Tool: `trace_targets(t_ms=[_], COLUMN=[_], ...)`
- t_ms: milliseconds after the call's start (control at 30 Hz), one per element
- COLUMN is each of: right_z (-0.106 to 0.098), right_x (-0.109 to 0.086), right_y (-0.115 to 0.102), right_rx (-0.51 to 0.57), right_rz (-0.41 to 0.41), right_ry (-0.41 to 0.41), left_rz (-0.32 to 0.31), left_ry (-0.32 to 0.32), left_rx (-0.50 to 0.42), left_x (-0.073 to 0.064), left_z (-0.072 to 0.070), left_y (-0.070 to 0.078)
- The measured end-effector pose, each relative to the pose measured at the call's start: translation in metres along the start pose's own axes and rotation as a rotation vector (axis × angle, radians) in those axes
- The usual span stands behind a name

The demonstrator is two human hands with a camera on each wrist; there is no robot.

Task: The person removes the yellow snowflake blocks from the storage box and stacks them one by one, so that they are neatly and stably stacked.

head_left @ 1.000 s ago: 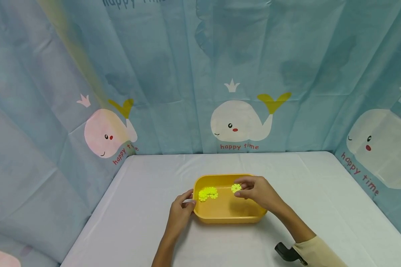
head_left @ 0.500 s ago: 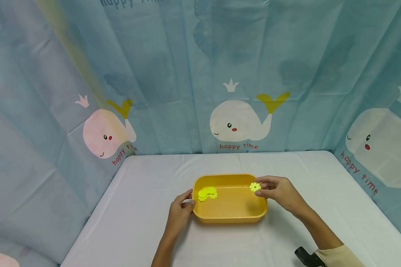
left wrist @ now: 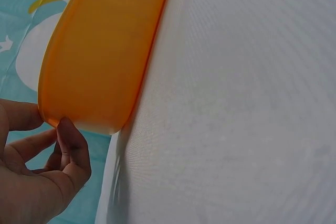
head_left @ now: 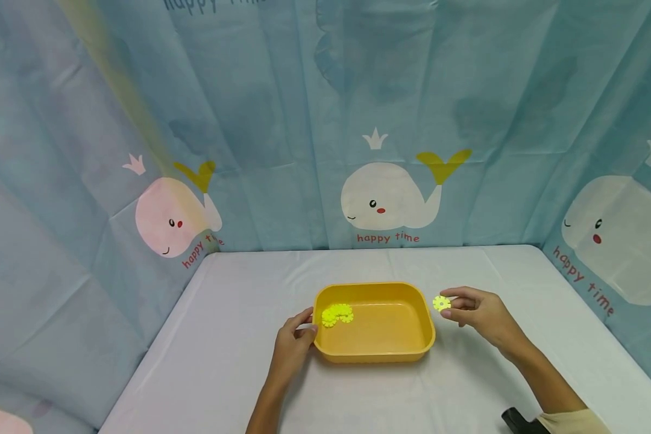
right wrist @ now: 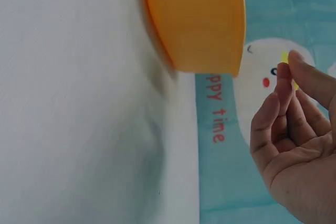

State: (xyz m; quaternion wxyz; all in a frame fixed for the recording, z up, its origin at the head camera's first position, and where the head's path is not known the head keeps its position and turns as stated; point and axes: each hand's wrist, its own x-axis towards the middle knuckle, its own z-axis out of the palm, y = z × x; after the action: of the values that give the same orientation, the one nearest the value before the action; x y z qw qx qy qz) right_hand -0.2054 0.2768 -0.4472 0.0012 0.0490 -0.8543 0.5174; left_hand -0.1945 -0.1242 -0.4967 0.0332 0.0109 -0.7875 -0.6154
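A yellow rectangular tray (head_left: 380, 349) stands on the white-covered table in the head view. My left hand (head_left: 292, 346) pinches its left rim between thumb and fingers, which the left wrist view also shows. Several bright yellow snowflake-shaped discs (head_left: 337, 314) lie together at the tray's left end. Just outside the tray's right side, my right hand (head_left: 480, 310) pinches one such yellow snowflake disc (head_left: 442, 302) between thumb and fingertips, raised over the table. In the right wrist view the disc is mostly hidden behind the fingers (right wrist: 283, 80).
White cloth (head_left: 239, 301) covers the table. Blue curtains (head_left: 276, 120) with whale prints hang behind and on both sides. A black curved device (head_left: 523, 422) sits at the right sleeve (head_left: 575, 422).
My right hand has carried the yellow snowflake disc rightward, from over the tray to beyond its right rim. The left hand, the tray and the other discs stay in place.
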Motion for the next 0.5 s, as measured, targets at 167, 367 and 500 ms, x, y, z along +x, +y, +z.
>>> trace_targets(t_ms=[167, 367, 500], right_z=[-0.008, -0.016, -0.020], right_x=[0.000, 0.003, 0.006], right_y=[0.009, 0.022, 0.033], right_rx=[-0.030, -0.067, -0.095], right_rz=[0.069, 0.162, 0.214], right_ry=[-0.010, -0.021, -0.020], left_rz=[-0.003, -0.003, 0.000], left_ry=[0.001, -0.009, -0.010], left_rx=[0.001, -0.008, -0.015], left_x=[0.000, -0.002, -0.002], left_z=[0.000, 0.000, 0.000], left_y=[0.001, 0.002, 0.002])
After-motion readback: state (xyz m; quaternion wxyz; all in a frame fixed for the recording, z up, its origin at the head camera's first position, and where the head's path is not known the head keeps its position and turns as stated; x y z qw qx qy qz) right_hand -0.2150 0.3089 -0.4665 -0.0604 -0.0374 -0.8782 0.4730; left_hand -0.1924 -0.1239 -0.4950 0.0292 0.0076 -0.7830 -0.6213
